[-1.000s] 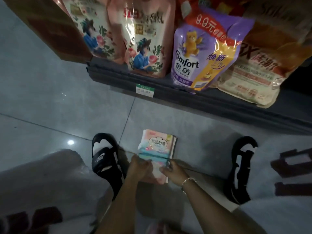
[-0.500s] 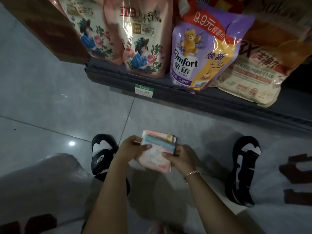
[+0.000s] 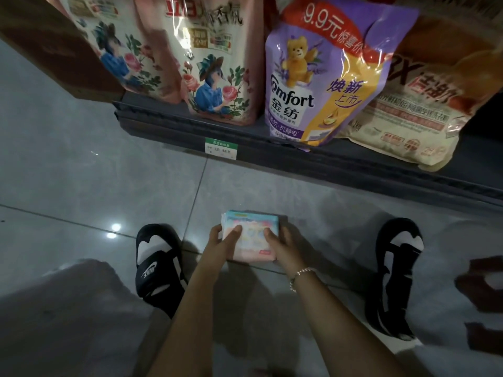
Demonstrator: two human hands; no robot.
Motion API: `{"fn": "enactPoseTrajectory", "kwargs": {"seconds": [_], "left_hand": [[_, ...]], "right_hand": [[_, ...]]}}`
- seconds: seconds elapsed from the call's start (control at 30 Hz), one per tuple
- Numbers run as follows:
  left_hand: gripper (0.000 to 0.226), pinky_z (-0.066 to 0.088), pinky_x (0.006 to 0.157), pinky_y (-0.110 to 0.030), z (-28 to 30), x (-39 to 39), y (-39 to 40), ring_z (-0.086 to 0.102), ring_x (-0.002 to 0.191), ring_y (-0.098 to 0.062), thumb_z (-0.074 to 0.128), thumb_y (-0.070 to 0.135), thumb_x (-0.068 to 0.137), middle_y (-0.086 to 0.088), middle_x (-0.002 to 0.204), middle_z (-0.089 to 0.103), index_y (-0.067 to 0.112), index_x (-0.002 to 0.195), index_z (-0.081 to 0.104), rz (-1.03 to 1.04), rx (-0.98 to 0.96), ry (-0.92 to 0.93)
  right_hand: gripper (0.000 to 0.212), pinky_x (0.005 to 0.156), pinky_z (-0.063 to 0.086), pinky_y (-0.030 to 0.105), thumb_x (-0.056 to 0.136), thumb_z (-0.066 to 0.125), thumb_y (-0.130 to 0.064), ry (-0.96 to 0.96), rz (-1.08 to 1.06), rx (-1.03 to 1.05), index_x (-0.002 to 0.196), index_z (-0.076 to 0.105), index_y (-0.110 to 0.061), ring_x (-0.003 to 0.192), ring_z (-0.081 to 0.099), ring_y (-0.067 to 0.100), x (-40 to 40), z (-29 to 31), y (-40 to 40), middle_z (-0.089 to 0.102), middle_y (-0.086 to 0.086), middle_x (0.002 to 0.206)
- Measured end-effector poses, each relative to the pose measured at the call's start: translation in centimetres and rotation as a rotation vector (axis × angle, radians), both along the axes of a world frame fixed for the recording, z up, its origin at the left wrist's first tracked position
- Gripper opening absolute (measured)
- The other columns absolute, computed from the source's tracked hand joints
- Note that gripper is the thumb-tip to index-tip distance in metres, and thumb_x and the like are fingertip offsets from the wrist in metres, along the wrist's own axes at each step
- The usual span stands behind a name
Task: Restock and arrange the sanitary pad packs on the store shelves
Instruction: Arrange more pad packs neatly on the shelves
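Note:
A small stack of pastel pink-and-blue sanitary pad packs (image 3: 251, 238) is held just above the grey tiled floor between my feet. My left hand (image 3: 221, 240) grips the stack's left side, thumb on the top pack. My right hand (image 3: 281, 247), with a bracelet on its wrist, grips the right side the same way. The lower packs are mostly hidden under the top one. The dark bottom store shelf (image 3: 272, 151) runs across the view ahead of the stack.
On the shelf stand pink floral refill pouches (image 3: 217, 63), a purple Comfort pouch (image 3: 321, 77) and a beige bag (image 3: 424, 104). A green price tag (image 3: 221, 148) hangs on the shelf edge. My black sandals (image 3: 158, 262) (image 3: 394, 273) flank the stack. A brown box (image 3: 54, 44) stands left.
One second ago the packs lay on the floor under my hands. Both hands gathered them, lifted them and squared them into one stack held from both sides.

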State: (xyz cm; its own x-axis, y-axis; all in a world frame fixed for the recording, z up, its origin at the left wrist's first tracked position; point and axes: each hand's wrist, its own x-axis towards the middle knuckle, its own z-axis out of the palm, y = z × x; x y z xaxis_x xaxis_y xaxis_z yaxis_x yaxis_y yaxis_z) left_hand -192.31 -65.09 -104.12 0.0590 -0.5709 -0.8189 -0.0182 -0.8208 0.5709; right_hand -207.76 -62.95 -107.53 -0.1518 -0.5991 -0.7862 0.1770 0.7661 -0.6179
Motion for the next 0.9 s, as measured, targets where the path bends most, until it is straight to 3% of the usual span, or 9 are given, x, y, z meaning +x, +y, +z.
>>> {"fn": "enactPoseTrajectory", "kwargs": {"seconds": [0.1, 0.27, 0.33, 0.4, 0.5, 0.6, 0.67, 0.8, 0.9], "left_hand": [[0.047, 0.055, 0.058, -0.023, 0.6, -0.5, -0.1, 0.068, 0.089, -0.021, 0.065, 0.029, 0.09, -0.008, 0.109, 0.062, 0.021, 0.126, 0.035, 0.04, -0.038, 0.03], [0.046, 0.059, 0.079, -0.036, 4.0, -2.1, -1.4, 0.07, 0.098, -0.024, 0.064, 0.034, 0.087, -0.007, 0.113, 0.07, 0.019, 0.128, 0.051, -0.098, -0.103, 0.228], [0.051, 0.059, 0.08, -0.035, 6.3, -3.0, -2.1, 0.069, 0.099, -0.02, 0.066, 0.044, 0.081, -0.002, 0.113, 0.071, 0.025, 0.126, 0.053, -0.167, -0.158, 0.246], [0.06, 0.058, 0.076, -0.032, 9.1, -4.2, -2.5, 0.068, 0.101, -0.017, 0.071, 0.05, 0.077, 0.001, 0.118, 0.068, 0.028, 0.128, 0.048, -0.19, -0.215, 0.242], [0.034, 0.056, 0.07, -0.019, 13.9, -6.0, -2.9, 0.066, 0.095, -0.005, 0.066, 0.036, 0.088, 0.009, 0.114, 0.065, 0.034, 0.117, 0.048, -0.245, -0.366, 0.222], [0.061, 0.053, 0.071, -0.014, 19.0, -7.4, -3.2, 0.065, 0.098, -0.002, 0.076, 0.031, 0.079, 0.011, 0.119, 0.063, 0.03, 0.13, 0.042, -0.336, -0.514, 0.233], [0.068, 0.051, 0.069, -0.01, 23.0, -8.3, -3.1, 0.065, 0.093, 0.005, 0.077, 0.037, 0.072, 0.015, 0.117, 0.064, 0.032, 0.13, 0.042, -0.416, -0.596, 0.235], [0.054, 0.053, 0.066, -0.013, 30.2, -9.7, -2.9, 0.069, 0.084, 0.003, 0.065, 0.04, 0.075, 0.011, 0.11, 0.067, 0.029, 0.126, 0.048, -0.508, -0.665, 0.287], [0.088, 0.055, 0.069, -0.017, 34.6, -10.5, -3.2, 0.07, 0.094, -0.007, 0.081, 0.059, 0.063, -0.002, 0.124, 0.063, 0.02, 0.134, 0.045, -0.507, -0.659, 0.302]], "right_hand": [[0.025, 0.085, 0.057, 0.042, 0.086, 0.07, -0.03, -0.01, 0.02, -0.019, 0.105, 0.058, -0.022, 0.095, 0.069, 0.02, -1.1, 1.2, -0.4, 0.069, 0.006, 0.112], [0.046, 0.067, 0.057, 0.029, 0.077, 0.076, -0.039, 0.068, 0.042, -0.113, 0.106, 0.064, -0.005, 0.082, 0.072, 0.014, -3.6, 6.9, -2.1, 0.073, 0.008, 0.1], [0.044, 0.061, 0.053, 0.024, 0.083, 0.068, -0.045, 0.168, 0.068, -0.139, 0.101, 0.063, -0.006, 0.074, 0.069, 0.01, -4.8, 10.2, -2.8, 0.071, 0.004, 0.093], [0.051, 0.07, 0.049, 0.026, 0.088, 0.051, -0.06, 0.302, 0.123, -0.175, 0.105, 0.062, -0.012, 0.085, 0.065, 0.013, -6.2, 13.6, -3.1, 0.068, -0.001, 0.096], [0.063, 0.075, 0.054, 0.03, 0.084, 0.041, -0.071, 0.192, 0.048, -0.243, 0.117, 0.058, -0.02, 0.1, 0.065, 0.019, -7.5, 18.0, -3.2, 0.065, 0.001, 0.116], [0.091, 0.087, 0.053, 0.054, 0.054, 0.056, -0.089, -0.036, 0.018, -0.202, 0.125, 0.053, -0.033, 0.106, 0.065, 0.025, -9.0, 22.9, -2.2, 0.066, -0.003, 0.12], [0.088, 0.088, 0.051, 0.058, 0.055, 0.056, -0.089, -0.075, 0.085, -0.279, 0.126, 0.051, -0.038, 0.11, 0.063, 0.026, -10.2, 26.7, -1.6, 0.065, -0.003, 0.122], [0.055, 0.084, 0.056, 0.038, 0.074, 0.051, -0.06, -0.099, 0.174, -0.467, 0.118, 0.057, -0.028, 0.099, 0.069, 0.018, -13.4, 34.8, -0.6, 0.07, 0.003, 0.115], [0.059, 0.063, 0.059, 0.032, 0.072, 0.052, -0.058, -0.065, 0.286, -0.499, 0.12, 0.057, -0.024, 0.082, 0.072, 0.015, -15.1, 40.1, -0.1, 0.075, 0.0, 0.098]]}}
